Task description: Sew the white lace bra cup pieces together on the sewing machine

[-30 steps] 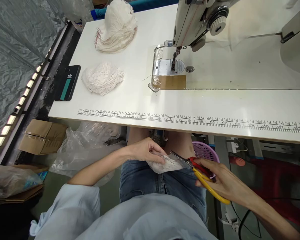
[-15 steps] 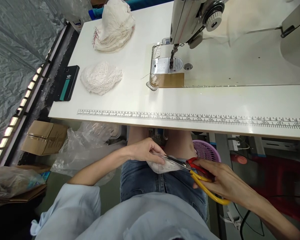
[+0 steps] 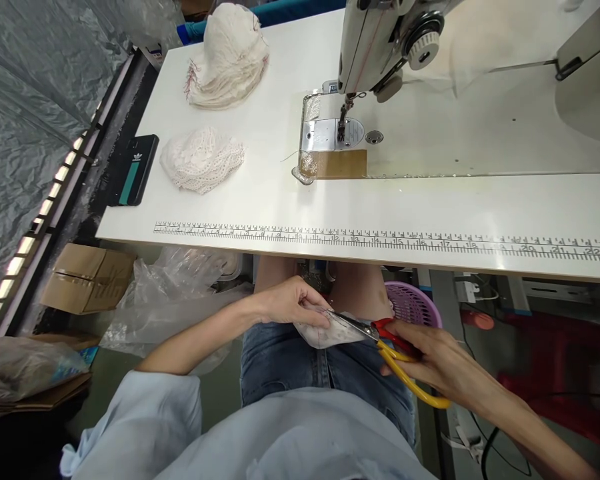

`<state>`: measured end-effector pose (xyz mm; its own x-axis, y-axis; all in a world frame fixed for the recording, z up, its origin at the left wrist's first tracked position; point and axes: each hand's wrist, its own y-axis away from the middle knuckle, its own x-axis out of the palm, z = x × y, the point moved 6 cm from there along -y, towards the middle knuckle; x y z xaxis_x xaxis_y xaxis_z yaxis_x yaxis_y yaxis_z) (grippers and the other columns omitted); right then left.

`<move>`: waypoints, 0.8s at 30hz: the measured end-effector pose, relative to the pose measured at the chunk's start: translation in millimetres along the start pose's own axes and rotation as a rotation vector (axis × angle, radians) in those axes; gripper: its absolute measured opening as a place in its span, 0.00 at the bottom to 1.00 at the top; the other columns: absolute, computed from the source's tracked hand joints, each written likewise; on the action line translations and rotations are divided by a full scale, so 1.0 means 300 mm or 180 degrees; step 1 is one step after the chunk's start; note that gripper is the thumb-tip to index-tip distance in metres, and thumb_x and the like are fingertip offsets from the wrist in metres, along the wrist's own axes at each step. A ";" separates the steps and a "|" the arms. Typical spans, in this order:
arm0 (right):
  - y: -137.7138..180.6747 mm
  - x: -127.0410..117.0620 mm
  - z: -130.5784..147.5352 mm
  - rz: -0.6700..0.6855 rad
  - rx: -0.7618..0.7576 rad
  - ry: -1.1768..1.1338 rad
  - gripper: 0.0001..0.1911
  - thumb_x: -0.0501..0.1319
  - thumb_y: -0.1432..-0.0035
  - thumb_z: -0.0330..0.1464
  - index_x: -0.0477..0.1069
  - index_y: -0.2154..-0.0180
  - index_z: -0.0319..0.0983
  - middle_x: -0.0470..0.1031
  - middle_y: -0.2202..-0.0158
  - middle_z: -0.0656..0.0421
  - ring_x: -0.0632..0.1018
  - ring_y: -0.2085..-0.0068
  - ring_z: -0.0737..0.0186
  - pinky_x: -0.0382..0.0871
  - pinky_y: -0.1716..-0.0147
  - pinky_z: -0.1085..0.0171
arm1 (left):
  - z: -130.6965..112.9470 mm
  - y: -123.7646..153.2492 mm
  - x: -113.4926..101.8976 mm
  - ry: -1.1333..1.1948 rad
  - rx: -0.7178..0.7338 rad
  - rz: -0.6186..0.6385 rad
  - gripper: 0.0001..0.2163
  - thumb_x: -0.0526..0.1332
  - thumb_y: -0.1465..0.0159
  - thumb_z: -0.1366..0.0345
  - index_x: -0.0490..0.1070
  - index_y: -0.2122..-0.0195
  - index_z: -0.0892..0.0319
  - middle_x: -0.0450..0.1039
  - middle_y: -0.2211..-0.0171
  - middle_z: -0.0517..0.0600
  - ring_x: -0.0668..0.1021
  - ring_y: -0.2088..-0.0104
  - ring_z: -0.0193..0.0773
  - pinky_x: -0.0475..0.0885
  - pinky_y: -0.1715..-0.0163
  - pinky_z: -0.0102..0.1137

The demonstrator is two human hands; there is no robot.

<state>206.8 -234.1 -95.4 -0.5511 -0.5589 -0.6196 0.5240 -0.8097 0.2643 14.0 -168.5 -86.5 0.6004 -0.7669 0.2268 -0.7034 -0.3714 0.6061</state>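
Observation:
Over my lap, my left hand pinches a small piece of white fabric between thumb and fingers. My right hand grips a pair of scissors with one red and one yellow handle. The scissor blades point left and lie against the fabric, their tips close to my left fingertips. Whether the blades are fully closed is hard to make out. The fabric's upper edge is partly hidden behind my left fingers.
A sewing machine stands on the white table, whose front edge carries a printed ruler. White lacy fabric, a white fabric stack and a black phone lie left. Below are a purple basket and a cardboard box.
My right hand and the scissors have shifted very slightly left. My left hand keeps its pinch on the fabric in nearly the same spot.

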 end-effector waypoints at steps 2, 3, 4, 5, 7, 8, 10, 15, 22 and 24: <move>-0.001 0.000 0.006 0.0030 -0.0022 -0.0038 0.16 0.59 0.43 0.46 0.69 0.64 0.39 0.68 0.78 0.63 0.68 0.79 0.66 0.59 0.78 0.69 | 0.001 0.000 -0.001 0.0026 0.0009 -0.0009 0.15 0.68 0.49 0.67 0.77 0.60 0.67 0.79 0.69 0.53 0.78 0.71 0.32 0.72 0.69 0.22; -0.001 0.001 0.008 0.0051 -0.0024 -0.0053 0.16 0.58 0.42 0.45 0.68 0.63 0.39 0.69 0.78 0.63 0.68 0.78 0.66 0.59 0.78 0.69 | 0.002 -0.001 -0.001 0.0029 0.0024 -0.0007 0.15 0.68 0.49 0.67 0.77 0.60 0.67 0.79 0.69 0.53 0.79 0.71 0.32 0.72 0.69 0.22; 0.000 0.001 0.009 0.0069 -0.0022 -0.0058 0.16 0.57 0.42 0.45 0.68 0.62 0.39 0.69 0.77 0.63 0.68 0.78 0.66 0.59 0.78 0.69 | 0.002 -0.001 -0.001 0.0035 0.0040 0.0001 0.15 0.68 0.49 0.67 0.77 0.61 0.67 0.79 0.69 0.53 0.79 0.71 0.32 0.72 0.69 0.22; 0.001 0.002 0.010 0.0085 -0.0020 -0.0044 0.16 0.56 0.41 0.45 0.67 0.62 0.39 0.70 0.77 0.62 0.69 0.78 0.66 0.59 0.78 0.69 | 0.002 -0.001 -0.001 0.0044 0.0056 0.0010 0.15 0.68 0.49 0.66 0.77 0.61 0.67 0.79 0.68 0.53 0.79 0.71 0.33 0.73 0.69 0.22; 0.002 0.006 0.010 0.0096 -0.0039 0.0052 0.17 0.56 0.41 0.46 0.67 0.61 0.39 0.70 0.77 0.62 0.69 0.78 0.66 0.60 0.78 0.68 | 0.003 -0.001 -0.002 0.0060 0.0083 0.0017 0.15 0.68 0.49 0.66 0.77 0.61 0.66 0.80 0.68 0.52 0.79 0.70 0.33 0.73 0.68 0.23; 0.003 0.007 0.010 0.0081 -0.0058 0.0137 0.18 0.56 0.41 0.47 0.66 0.61 0.39 0.69 0.77 0.63 0.68 0.78 0.66 0.59 0.78 0.68 | 0.003 0.000 -0.003 0.0066 0.0089 0.0016 0.15 0.68 0.49 0.66 0.77 0.61 0.66 0.80 0.68 0.52 0.79 0.70 0.33 0.73 0.68 0.23; 0.002 0.010 0.009 0.0026 -0.0111 0.0316 0.21 0.57 0.43 0.49 0.65 0.59 0.39 0.67 0.79 0.64 0.67 0.79 0.65 0.59 0.79 0.68 | 0.004 0.001 -0.005 0.0072 0.0097 0.0010 0.15 0.68 0.49 0.66 0.77 0.61 0.66 0.80 0.69 0.52 0.79 0.70 0.32 0.73 0.68 0.22; 0.000 0.010 0.005 -0.0054 -0.0146 0.0356 0.20 0.59 0.44 0.47 0.65 0.57 0.39 0.68 0.79 0.64 0.67 0.80 0.65 0.60 0.80 0.67 | 0.000 0.007 -0.007 0.0017 0.0145 0.0002 0.14 0.68 0.49 0.66 0.77 0.61 0.66 0.80 0.68 0.52 0.79 0.70 0.33 0.73 0.69 0.22; 0.008 -0.009 -0.027 -0.0251 0.0319 -0.0176 0.11 0.54 0.40 0.42 0.64 0.66 0.41 0.68 0.80 0.62 0.69 0.79 0.64 0.60 0.81 0.67 | 0.011 0.016 -0.021 -0.0181 0.0179 -0.0111 0.16 0.68 0.49 0.65 0.77 0.59 0.65 0.80 0.66 0.54 0.80 0.69 0.35 0.73 0.68 0.23; 0.012 -0.010 -0.023 -0.0173 0.0312 -0.0120 0.12 0.56 0.41 0.42 0.65 0.65 0.40 0.66 0.82 0.63 0.67 0.81 0.64 0.58 0.82 0.67 | 0.016 0.019 -0.024 -0.0168 0.0167 -0.0114 0.16 0.68 0.48 0.64 0.77 0.59 0.64 0.79 0.66 0.54 0.80 0.68 0.35 0.73 0.67 0.23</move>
<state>214.8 -233.9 -97.8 -0.6020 -0.5186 -0.6072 0.4278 -0.8515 0.3032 3.8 -167.5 -88.4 0.6056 -0.7786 0.1644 -0.7016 -0.4249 0.5720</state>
